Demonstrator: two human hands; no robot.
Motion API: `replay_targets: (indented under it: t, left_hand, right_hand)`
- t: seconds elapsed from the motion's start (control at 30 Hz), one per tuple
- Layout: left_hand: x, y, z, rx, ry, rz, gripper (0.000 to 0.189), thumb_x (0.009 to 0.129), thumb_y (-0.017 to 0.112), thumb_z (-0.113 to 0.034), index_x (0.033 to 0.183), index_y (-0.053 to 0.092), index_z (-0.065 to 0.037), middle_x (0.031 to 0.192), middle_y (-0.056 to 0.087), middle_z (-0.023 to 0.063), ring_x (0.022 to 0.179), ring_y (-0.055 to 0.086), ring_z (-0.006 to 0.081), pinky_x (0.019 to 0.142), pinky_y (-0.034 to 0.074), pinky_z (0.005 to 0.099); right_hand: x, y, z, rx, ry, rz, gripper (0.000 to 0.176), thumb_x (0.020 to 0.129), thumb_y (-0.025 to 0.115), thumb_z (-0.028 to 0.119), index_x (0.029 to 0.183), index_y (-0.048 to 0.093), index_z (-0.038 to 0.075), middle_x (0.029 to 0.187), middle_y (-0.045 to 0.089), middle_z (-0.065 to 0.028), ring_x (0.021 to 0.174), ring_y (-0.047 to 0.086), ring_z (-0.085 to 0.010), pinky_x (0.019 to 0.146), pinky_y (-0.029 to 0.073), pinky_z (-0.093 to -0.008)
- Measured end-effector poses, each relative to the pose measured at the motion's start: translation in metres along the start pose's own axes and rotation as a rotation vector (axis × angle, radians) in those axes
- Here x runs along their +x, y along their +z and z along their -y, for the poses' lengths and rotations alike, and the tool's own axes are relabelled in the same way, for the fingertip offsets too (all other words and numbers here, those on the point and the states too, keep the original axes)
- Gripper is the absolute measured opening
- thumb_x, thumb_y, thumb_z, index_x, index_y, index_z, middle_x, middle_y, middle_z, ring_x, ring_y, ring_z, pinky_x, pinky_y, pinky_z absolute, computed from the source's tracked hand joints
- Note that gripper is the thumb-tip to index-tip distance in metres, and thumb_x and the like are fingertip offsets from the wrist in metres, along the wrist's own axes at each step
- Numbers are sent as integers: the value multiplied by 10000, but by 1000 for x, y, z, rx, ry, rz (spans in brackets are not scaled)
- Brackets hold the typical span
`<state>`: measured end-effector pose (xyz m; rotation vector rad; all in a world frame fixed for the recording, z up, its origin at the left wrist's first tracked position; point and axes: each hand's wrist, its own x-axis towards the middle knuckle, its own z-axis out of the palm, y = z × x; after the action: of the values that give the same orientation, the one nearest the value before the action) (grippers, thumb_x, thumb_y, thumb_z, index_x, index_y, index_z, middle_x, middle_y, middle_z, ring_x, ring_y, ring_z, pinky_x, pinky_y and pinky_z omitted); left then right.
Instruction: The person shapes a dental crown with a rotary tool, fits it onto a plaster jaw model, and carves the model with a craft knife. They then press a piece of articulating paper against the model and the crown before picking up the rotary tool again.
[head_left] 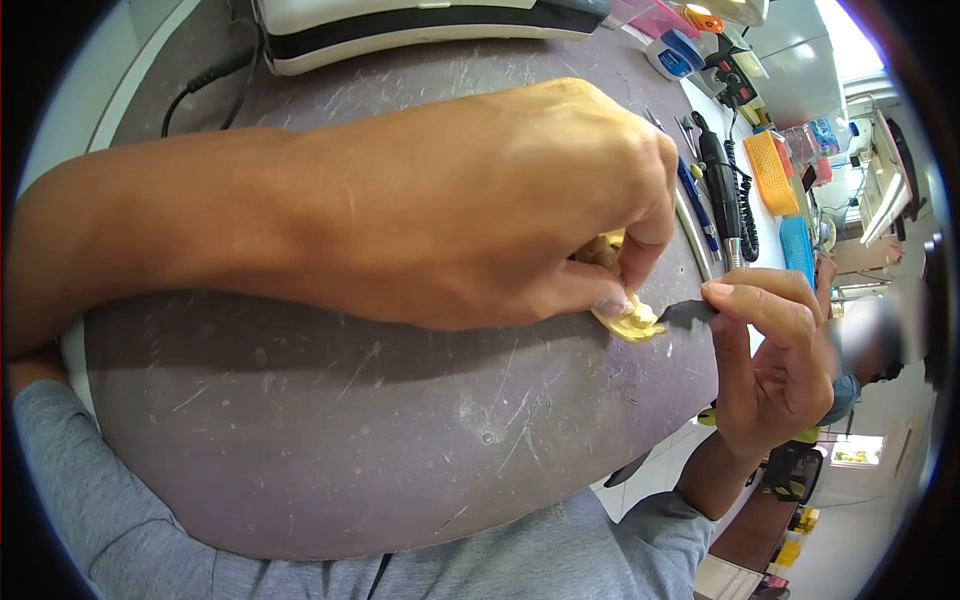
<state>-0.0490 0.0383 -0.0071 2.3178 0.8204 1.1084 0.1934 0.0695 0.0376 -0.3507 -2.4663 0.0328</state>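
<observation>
My left hand (560,190) reaches across from the left, its thumb and fingers closed on a yellow dental cast (632,326). Much of the cast is covered by that hand; its lower edge and some tooth-like bumps show. To the right, my right hand (775,350) pinches a small dark grey piece (690,314), thin and flat like sandpaper, between thumb and index finger. The tip of this piece meets the right edge of the cast, or lies very close to it. The cast is on or just above the scratched grey-brown worktop (400,420).
A black handpiece (718,180) with a coiled cord lies at the right, beside blue pens (697,200) and slim tools. Behind are a white-and-black machine (430,30), a blue-lidded jar (675,55) and an orange basket (772,172). Another person (860,350) sits far right.
</observation>
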Motion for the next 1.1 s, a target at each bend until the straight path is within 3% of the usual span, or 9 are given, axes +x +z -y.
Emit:
replay_targets:
  t: [0.43, 0.7, 1.1]
  left_hand:
    - [-3, 0, 6, -84, -61, 20, 190, 775, 663, -33, 915, 711, 86, 798, 686, 236, 767, 695, 333, 708, 542, 397]
    - [-2, 6, 10, -9, -14, -58, 91, 728, 674, -45, 773, 699, 29, 710, 664, 201, 718, 697, 297, 653, 534, 383]
    - [-3, 7, 8, -69, -20, -85, 68, 725, 693, -46, 776, 684, -3, 718, 676, 150, 712, 695, 277, 636, 534, 377]
  right_hand:
    - [11, 4, 1, -21, -86, 106, 236, 656, 774, -55, 871, 710, 18, 803, 701, -145, 665, 670, -197, 573, 507, -265]
    - [11, 6, -1, -30, -64, 120, 203, 664, 788, -15, 845, 709, 29, 815, 709, -148, 677, 680, -197, 565, 508, -264]
    - [14, 4, 1, 23, -36, 186, 216, 640, 776, -48, 839, 713, 7, 809, 704, -156, 682, 683, -195, 553, 507, -258]
